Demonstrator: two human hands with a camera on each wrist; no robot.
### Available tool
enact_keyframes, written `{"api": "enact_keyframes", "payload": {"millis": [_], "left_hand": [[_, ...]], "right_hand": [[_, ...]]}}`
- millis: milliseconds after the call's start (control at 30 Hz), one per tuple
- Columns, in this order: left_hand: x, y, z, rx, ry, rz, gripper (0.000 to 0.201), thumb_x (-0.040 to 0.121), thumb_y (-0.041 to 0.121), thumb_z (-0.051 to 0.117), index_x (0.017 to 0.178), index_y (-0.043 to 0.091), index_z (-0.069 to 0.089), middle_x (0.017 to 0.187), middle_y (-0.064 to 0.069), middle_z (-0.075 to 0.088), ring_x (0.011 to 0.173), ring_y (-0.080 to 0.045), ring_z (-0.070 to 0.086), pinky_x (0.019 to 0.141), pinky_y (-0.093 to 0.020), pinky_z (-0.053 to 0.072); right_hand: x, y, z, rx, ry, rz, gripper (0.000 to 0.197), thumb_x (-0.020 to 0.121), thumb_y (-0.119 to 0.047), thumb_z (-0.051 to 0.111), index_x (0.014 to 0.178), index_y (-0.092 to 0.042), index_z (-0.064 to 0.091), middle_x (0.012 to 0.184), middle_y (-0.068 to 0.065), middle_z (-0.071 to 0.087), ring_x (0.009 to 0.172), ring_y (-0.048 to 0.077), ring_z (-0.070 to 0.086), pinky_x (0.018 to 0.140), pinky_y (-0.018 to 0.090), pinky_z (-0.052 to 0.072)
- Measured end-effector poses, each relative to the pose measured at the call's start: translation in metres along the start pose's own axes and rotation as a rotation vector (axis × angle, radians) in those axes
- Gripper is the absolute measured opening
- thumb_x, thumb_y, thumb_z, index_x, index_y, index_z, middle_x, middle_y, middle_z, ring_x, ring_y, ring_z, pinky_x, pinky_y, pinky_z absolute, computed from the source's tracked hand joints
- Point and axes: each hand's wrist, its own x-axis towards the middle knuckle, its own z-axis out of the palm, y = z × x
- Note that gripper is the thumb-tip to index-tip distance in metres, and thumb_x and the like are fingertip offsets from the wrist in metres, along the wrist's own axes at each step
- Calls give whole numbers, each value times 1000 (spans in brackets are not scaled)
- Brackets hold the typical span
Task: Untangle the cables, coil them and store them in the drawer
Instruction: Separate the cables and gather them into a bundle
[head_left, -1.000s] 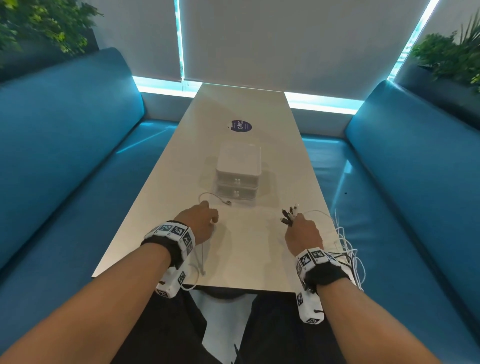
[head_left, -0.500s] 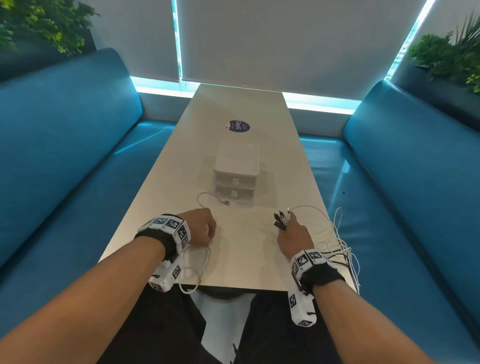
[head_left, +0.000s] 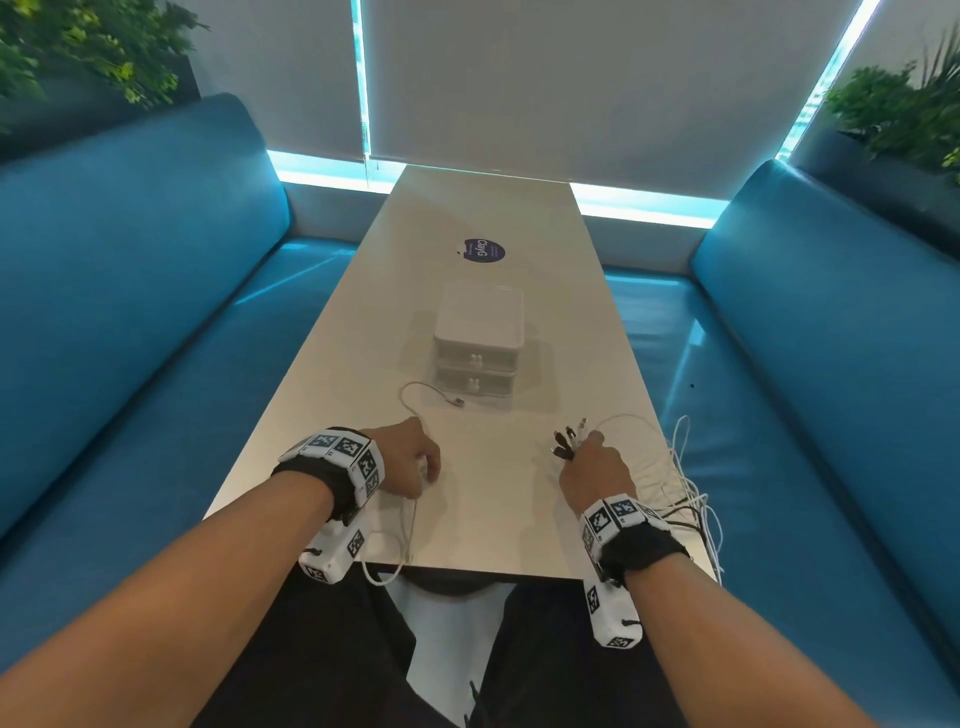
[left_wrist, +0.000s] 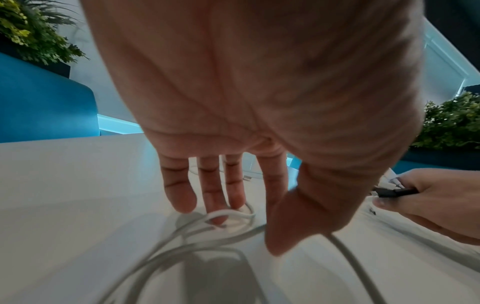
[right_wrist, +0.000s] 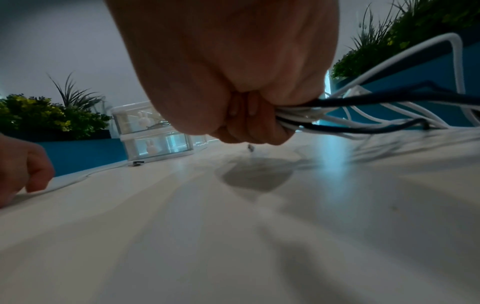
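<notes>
A: Right hand (head_left: 592, 470), lower right of head view?
B: Fist closed round a cable bundle (right_wrist: 324, 115), white and black. Plug ends (head_left: 570, 441) stick out past the fingers; the rest trails right, over the table (head_left: 493, 519) edge.

A: Left hand (head_left: 410, 462)?
B: Lower centre-left, palm down. In the wrist view the fingers (left_wrist: 210, 197) are straight, tips on loops of a single white cable (left_wrist: 228, 215); thumb beside it. Nothing gripped.

A: Where does that cable run?
B: Up-frame in a curve; its plug (head_left: 457, 400) lies just before the drawer unit (head_left: 478, 343). The near end hangs off the table edge.

A: Drawers?
B: Two stacked at frame centre, both closed, bunny-shaped knobs (right_wrist: 142, 119). Hands well apart.
</notes>
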Motion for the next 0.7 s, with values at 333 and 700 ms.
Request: {"api": "enact_keyframes", "payload": {"millis": [333,700], "left_hand": [[9,0,3,-53,168,-18,32,93,30,57,64,17,53,80,-4,62,73,-21,55,67,-25,37],[23,40,9,-99,366,39,45,95,48,51,66,14,55,81,-3,57,74,-24,58,68,-33,46]], "right_hand": [[-6,-1,0,-4,-90,-103,30,101,-26,43,116,-7,60,112,14,65,99,31,65,84,38,54],[-10,-25,-4,370,-261,-111,33,93,-37,52,101,-10,69,97,10,70,92,29,64,75,32,45]]}}
